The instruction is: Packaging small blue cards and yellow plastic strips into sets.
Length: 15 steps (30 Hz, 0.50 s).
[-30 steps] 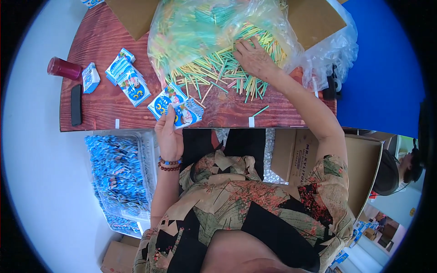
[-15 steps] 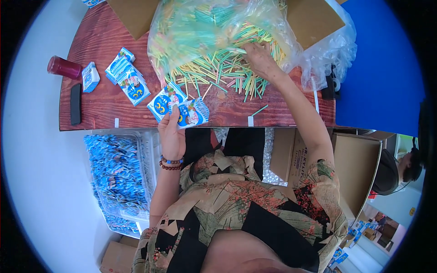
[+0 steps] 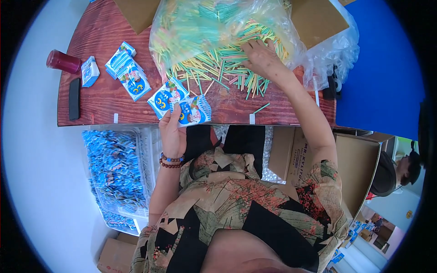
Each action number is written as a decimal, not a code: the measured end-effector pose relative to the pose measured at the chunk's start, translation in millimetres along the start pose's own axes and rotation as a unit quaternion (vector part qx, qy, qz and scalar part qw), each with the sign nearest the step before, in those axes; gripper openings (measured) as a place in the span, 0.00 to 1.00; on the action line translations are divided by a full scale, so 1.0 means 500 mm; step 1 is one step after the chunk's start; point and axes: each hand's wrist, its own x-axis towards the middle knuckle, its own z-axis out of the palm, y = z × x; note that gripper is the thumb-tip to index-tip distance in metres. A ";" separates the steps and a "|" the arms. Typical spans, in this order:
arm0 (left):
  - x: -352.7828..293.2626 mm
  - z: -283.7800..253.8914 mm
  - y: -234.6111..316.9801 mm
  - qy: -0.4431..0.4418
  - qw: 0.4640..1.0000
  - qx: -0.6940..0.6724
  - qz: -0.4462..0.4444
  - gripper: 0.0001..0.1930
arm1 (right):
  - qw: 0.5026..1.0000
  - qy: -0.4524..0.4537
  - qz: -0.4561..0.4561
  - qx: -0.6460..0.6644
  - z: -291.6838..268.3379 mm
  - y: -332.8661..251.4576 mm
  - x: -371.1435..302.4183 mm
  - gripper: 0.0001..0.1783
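My left hand [image 3: 172, 136] is closed on the lower edge of a small blue-and-white packet [image 3: 195, 112], with the thumb on top. A second packet [image 3: 167, 96] of the same kind lies fanned out beside it, partly overlapped. My right hand [image 3: 265, 59] rests palm down on a heap of thin yellow, green and pink sticks [image 3: 195, 66]. Its fingers are spread and bent over the sticks, and no stick is visibly gripped. A clear plastic bag [image 3: 182, 34] covers much of the heap, and many sticks show through it.
Several more packets [image 3: 133, 81] lie on the red wood-grain table [image 3: 98, 41], near a small packet stack [image 3: 90, 72], a dark red cup [image 3: 63, 61] and a black phone-like slab [image 3: 74, 99]. Below the table's left edge stands a clear bin [image 3: 144, 173] full of blue packets. A cardboard box [image 3: 355, 173] is at right.
My right hand's fingers have spread over the sticks, staying at nearly the same spot. My left hand keeps its hold on the packet. The whole view has shifted slightly.
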 end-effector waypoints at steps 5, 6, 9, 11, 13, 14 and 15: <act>-0.001 0.010 -0.004 0.002 1.000 0.001 -0.006 0.08 | 0.999 0.038 -0.033 0.013 0.030 -0.026 0.014 0.24; -0.001 0.011 -0.003 -0.002 1.000 0.003 -0.007 0.07 | 0.999 0.027 -0.031 -0.002 0.035 -0.032 0.022 0.22; -0.004 0.011 -0.004 0.005 1.000 -0.003 -0.001 0.07 | 0.998 0.028 -0.035 -0.040 0.049 -0.035 0.028 0.18; -0.004 0.008 -0.004 0.004 1.000 -0.002 0.001 0.08 | 0.996 0.039 -0.040 -0.063 0.057 -0.034 0.029 0.16; -0.005 0.007 -0.005 0.001 1.000 -0.002 0.002 0.08 | 0.996 0.071 -0.044 -0.032 0.064 -0.030 0.028 0.14; -0.005 0.007 -0.004 0.000 1.000 0.000 0.003 0.08 | 0.996 0.071 -0.044 -0.032 0.063 -0.028 0.028 0.14; -0.005 0.007 -0.003 -0.002 1.000 0.002 0.003 0.08 | 0.998 0.056 -0.031 -0.012 0.062 -0.024 0.028 0.14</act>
